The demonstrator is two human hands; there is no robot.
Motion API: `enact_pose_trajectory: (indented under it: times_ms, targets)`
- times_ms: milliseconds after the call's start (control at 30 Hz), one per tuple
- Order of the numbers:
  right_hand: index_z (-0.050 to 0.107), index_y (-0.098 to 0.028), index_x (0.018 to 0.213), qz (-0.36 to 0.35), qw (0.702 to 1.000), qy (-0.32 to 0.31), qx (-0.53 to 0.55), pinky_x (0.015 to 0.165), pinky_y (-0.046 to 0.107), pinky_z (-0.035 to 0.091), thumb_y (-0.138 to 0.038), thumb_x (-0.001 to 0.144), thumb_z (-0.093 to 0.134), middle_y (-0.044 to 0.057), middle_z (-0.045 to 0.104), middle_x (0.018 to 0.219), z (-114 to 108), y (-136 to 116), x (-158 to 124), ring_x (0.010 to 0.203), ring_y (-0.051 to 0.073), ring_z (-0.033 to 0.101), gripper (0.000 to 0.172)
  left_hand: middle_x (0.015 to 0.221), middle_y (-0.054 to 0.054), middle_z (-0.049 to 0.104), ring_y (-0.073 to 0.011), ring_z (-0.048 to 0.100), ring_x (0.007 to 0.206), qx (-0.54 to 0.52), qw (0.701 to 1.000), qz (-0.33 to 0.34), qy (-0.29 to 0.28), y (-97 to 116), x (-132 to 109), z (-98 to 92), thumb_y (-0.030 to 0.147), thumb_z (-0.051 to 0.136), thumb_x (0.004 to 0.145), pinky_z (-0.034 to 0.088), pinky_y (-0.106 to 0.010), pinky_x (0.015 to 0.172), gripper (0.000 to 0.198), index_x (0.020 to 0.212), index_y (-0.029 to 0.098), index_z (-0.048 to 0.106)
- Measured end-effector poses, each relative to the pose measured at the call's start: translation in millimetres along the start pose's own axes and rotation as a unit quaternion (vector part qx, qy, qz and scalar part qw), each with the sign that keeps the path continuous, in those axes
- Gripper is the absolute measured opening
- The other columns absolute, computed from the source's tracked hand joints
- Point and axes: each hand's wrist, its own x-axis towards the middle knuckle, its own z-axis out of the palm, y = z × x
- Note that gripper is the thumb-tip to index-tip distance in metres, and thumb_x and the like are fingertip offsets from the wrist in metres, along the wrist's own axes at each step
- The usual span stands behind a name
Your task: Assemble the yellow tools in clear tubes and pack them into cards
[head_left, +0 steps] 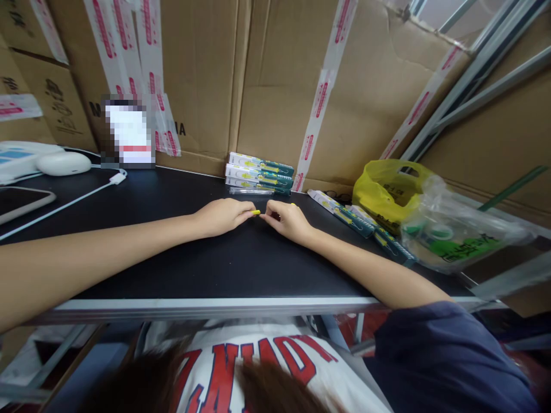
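Observation:
Over the middle of the dark table, my left hand (pixel 224 217) is closed in a pinch. A small yellow stick-like piece (pixel 256 212) pokes out from its fingertips; the rest is hidden. Just to its right, my right hand (pixel 287 219) is also closed, with curled fingers and thumb tip near the yellow end. A speck of yellow shows behind its knuckles, and what it grips is too small to make out. Behind both hands lies a stack of narrow white-and-green boxes (pixel 258 171), with a clear plastic sleeve (pixel 252 191) in front.
More narrow boxes (pixel 344 213) lie to the right, beside a yellow plastic bag (pixel 383 189) and a clear bag (pixel 456 241). At the left are a phone (pixel 21 201), a white case (pixel 64 163) and a white cable (pixel 64 203). Cardboard (pixel 284 103) walls the back.

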Motion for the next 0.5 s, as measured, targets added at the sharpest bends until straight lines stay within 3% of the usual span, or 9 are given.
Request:
enact_pose_trajectory:
  times_ms: [267,500]
  targets:
    - [0.049,-0.019,0.073,0.016,0.999,-0.012,-0.032,0.055,0.021,0.028,-0.029,0.088,0.059,-0.003,0.056,0.065,-0.4,-2.4,-0.3,0.054,0.009,0.045,0.021,0.093,-0.009,0.072,-0.0258,0.067,0.081,0.048,0.999,-0.005,-0.012,3.1,-0.7,0.0,0.042,0.03,0.096,0.044,-0.031,0.067,0.04,0.106,0.02,0.062]
    - [0.05,-0.019,0.075,0.049,0.998,-0.018,-0.042,0.054,0.022,0.026,-0.032,0.089,0.058,-0.003,0.056,0.065,1.6,-6.5,-0.6,0.055,0.01,0.047,0.02,0.104,-0.007,0.071,-0.0229,0.066,0.09,0.023,0.999,0.021,-0.014,-4.2,2.2,0.8,0.043,0.031,0.096,0.044,-0.028,0.07,0.039,0.106,0.022,0.062]
